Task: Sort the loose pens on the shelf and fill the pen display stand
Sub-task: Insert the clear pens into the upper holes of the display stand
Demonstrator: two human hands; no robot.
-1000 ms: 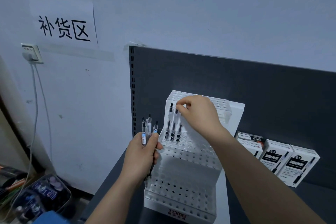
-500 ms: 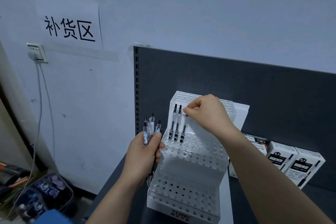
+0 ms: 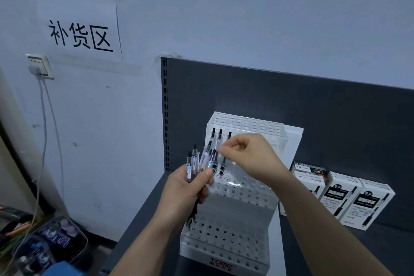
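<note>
Left of centre in the frame, just in front of the left edge of the white pen display stand (image 3: 235,233): a small fan of loose pens (image 3: 194,163), clamped upright in the left grip (image 3: 188,192) with fingers and thumb curled round the lower barrels and the black tops splayed above the fist. From the right, reaches across with the right grip (image 3: 248,157), thumb and forefinger drawn together right at the top of the rightmost pen of the fan; cannot tell through the blur whether the pinch already has that pen or only sits beside it. Behind the fingertips, in the stand's upper middle tier, three seated pens (image 3: 220,134) upright side by side in the leftmost holes, with rows of open holes to their right and across the lower tier. Stands on the dark shelf (image 3: 313,257), with white pen boxes (image 3: 342,199) lined up against the back panel at right of frame. Judging by look: light, stiff, slim plastic barrels, clear and smooth, so probably slippery under a loose pinch and prone to dragging a neighbour out of the bundle. Best taken near the top, just under the black clicker, where the tops spread apart and leave room for two fingertips. Needs little force; calls instead for a straight lift clear of the fist, then a tip-down, near-vertical drop into the next free hole beside the seated three. Likely light enough, the stand too, to shift if a pen jams at an angle.
</note>
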